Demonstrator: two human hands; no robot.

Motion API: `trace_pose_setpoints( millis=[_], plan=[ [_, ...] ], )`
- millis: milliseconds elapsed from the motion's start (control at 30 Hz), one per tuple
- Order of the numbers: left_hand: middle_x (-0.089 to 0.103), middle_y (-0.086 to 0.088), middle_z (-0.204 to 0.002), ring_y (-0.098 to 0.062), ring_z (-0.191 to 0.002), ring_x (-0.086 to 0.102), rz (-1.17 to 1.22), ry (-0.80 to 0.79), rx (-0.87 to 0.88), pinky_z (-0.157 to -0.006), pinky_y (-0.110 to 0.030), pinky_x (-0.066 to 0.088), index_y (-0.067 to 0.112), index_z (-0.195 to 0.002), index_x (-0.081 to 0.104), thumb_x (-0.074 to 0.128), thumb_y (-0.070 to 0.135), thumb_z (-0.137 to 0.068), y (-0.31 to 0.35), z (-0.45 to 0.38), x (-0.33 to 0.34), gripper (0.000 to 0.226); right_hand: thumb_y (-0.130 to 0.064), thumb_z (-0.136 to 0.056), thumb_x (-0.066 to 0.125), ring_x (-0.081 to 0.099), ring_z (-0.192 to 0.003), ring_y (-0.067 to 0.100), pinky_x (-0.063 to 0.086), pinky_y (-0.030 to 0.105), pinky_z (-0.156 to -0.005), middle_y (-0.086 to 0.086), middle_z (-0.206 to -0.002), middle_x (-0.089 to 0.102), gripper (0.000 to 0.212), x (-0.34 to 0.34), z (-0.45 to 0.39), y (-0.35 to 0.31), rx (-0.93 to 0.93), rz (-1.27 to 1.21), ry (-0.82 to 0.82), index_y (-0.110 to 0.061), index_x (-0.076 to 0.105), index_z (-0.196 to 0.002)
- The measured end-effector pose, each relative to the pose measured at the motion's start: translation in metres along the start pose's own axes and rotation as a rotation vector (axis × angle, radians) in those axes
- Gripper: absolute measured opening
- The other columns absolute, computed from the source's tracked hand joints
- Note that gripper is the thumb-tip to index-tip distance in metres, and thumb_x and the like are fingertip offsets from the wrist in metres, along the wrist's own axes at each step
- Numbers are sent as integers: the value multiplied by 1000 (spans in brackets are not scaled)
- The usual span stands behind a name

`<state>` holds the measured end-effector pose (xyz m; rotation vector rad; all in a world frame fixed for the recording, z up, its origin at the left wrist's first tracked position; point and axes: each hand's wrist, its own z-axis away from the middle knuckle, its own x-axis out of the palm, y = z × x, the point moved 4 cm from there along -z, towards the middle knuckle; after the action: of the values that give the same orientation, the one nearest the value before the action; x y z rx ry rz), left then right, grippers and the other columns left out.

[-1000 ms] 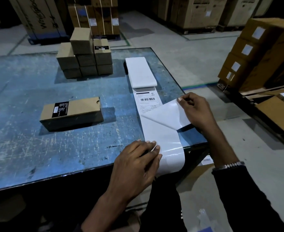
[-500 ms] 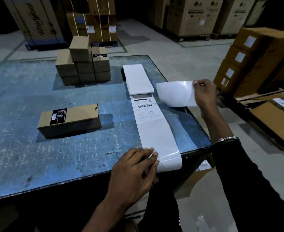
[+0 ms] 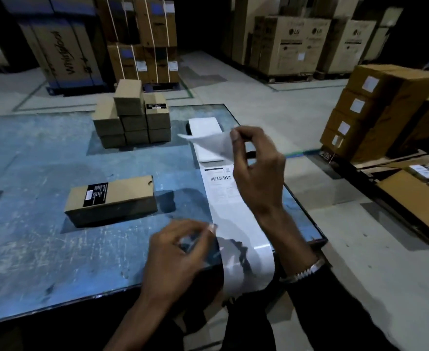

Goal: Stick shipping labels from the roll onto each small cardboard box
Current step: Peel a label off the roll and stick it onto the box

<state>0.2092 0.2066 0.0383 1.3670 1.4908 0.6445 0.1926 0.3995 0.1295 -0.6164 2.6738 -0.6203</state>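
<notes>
A: Step? 
B: Label's off the liner, not on a box yet. Peeled label (image 3: 212, 144) is in the air over the desk's far right area, above the label stack (image 3: 204, 127), pinched at one corner by the right hand (image 3: 255, 171).
A: Left hand?
B: Left hand (image 3: 180, 252) sits near the front edge, beside the liner strip (image 3: 236, 224). Fingers loosely curled, blurred; can't tell if it pinches anything or touches the strip.
A: Target box?
B: Likely the single box (image 3: 112, 200) lying left of the strip, mid-desk, with only a black sticker on top. Box pile (image 3: 132, 117) is toward the far edge.
A: Next move needs?
B: My guess: carry the label left over that box, sticky side down, square it to the top face, press flat. Risk: the limp sheet folds onto itself.
A: Strip?
B: Runs from the stack to the front edge, hangs over. One printed barcode label (image 3: 219, 181) on it.
</notes>
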Motion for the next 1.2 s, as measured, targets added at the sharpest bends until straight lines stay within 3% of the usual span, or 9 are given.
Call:
trace_pose_setpoints(
  millis=[133, 267, 400, 567, 767, 867, 1000, 1100, 1200],
  plan=[
    [83, 2, -90, -24, -91, 78, 256, 240, -312, -79, -44, 59, 21, -87, 85, 72, 29, -101, -15, -31, -55, 20, -8, -102, 69, 68, -95, 26, 54, 32, -86, 7, -100, 75, 8, 10, 35, -41, -118, -24, -35, -3, 75, -104],
    [82, -4, -86, -27, -75, 76, 290, 272, -477, -73, -37, 56, 24, -77, 84, 67, 36, -103, -23, -37, -95, 34, -9, -102, 69, 70, -99, 28, 54, 35, -90, 9, -104, 76, 11, 17, 64, -68, -222, -91, -156, -2, 77, -103],
    [82, -7, -86, -21, -65, 71, 271, 200, -558, -65, -30, 51, 13, -83, 82, 70, 42, -100, -25, -37, -115, 35, -11, -102, 71, 70, -98, 29, 55, 37, -88, 8, -105, 77, 12, 29, 82, -88, -291, -149, -244, -2, 78, -101],
    [80, -14, -80, -20, -62, 71, 236, 152, -544, -63, -29, 52, 10, -76, 83, 81, 40, -90, -27, -47, -139, 33, -8, -97, 75, 72, -94, 30, 57, 40, -85, 9, -104, 79, 9, 45, 89, -108, -401, -200, -245, -1, 81, -100],
    [76, -18, -76, -19, -58, 69, 270, 114, -479, -58, -26, 54, 10, -77, 84, 80, 18, -91, -36, -67, -166, 16, -12, -94, 80, 71, -94, 33, 57, 45, -81, 9, -104, 79, 10, 65, 90, -124, -417, -260, -262, -3, 82, -98],
    [77, -22, -82, -20, -57, 67, 351, 156, -396, -51, -23, 53, 2, -90, 83, 78, 16, -93, -37, -77, -175, 15, -27, -90, 87, 70, -99, 32, 56, 46, -84, 8, -106, 78, 24, 74, 88, -126, -368, -234, -273, -5, 83, -99],
    [79, -21, -90, -18, -63, 60, 334, 154, -331, -54, -25, 43, 7, -93, 84, 79, 23, -93, -47, -95, -181, 17, -45, -84, 91, 67, -110, 32, 54, 48, -89, 6, -116, 76, 43, 79, 84, -120, -320, -157, -306, -9, 83, -105],
    [81, -15, -90, -14, -57, 57, 392, 140, -336, -52, -23, 40, 9, -95, 85, 78, 22, -94, -49, -107, -179, 15, -59, -77, 92, 64, -120, 32, 51, 46, -101, 7, -126, 72, 63, 77, 79, -113, -274, -138, -336, -9, 79, -114],
    [75, -4, -71, -9, -47, 47, 441, 57, -371, -48, -18, 36, 7, -104, 83, 75, 27, -96, -47, -118, -171, 23, -66, -82, 83, 61, -125, 24, 47, 37, -105, 2, -129, 68, 70, 72, 80, -95, -99, -159, -306, -9, 73, -122]
  ],
)
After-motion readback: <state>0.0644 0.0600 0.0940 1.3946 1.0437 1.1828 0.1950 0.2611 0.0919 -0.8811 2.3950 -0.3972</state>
